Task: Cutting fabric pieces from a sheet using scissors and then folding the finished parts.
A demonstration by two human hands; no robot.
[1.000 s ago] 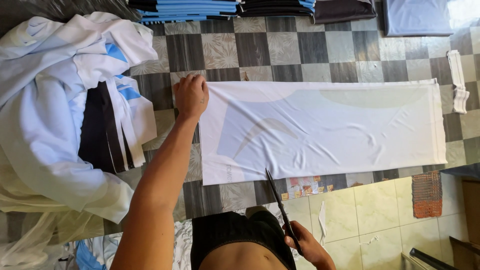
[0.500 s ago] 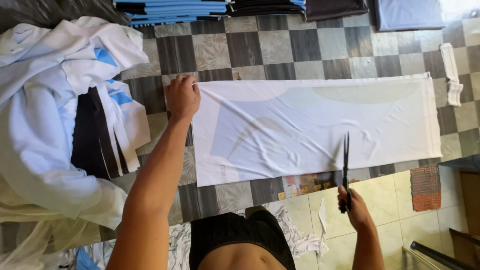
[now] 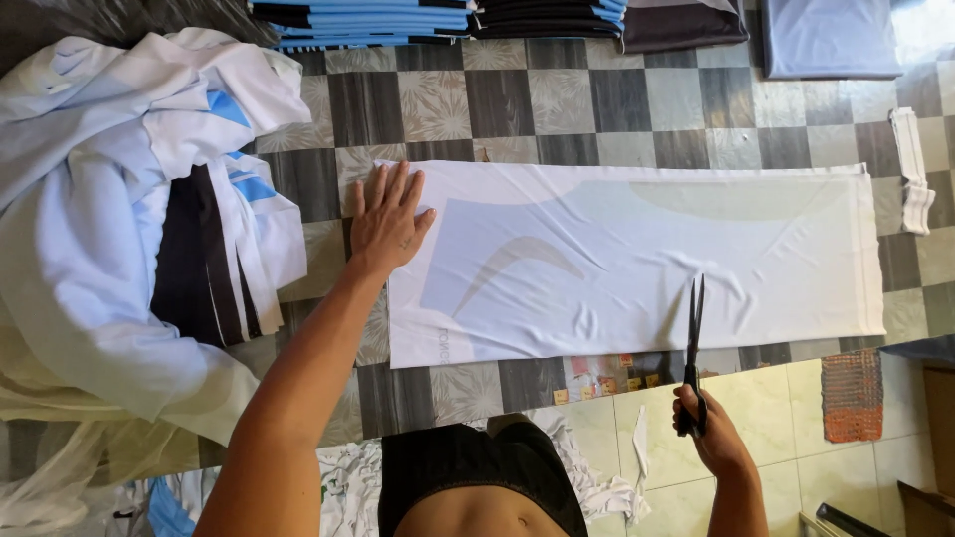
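The left hand (image 3: 386,221) lies flat, fingers spread, pressing the left end of the white fabric panel (image 3: 637,264), which is spread lengthwise on the checkered floor (image 3: 557,104). The right hand (image 3: 708,433) is clenched around the handles of black scissors (image 3: 693,343); their blades point away over the panel's near edge. A heap of white and blue cloth (image 3: 109,209) lies left.

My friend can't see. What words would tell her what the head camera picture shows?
A person's left hand presses flat on the end of a long white cloth spread over a checkered floor, while the right hand holds black scissors, blades nearly closed, over its near edge. A heap of white and blue fabric lies on the left.
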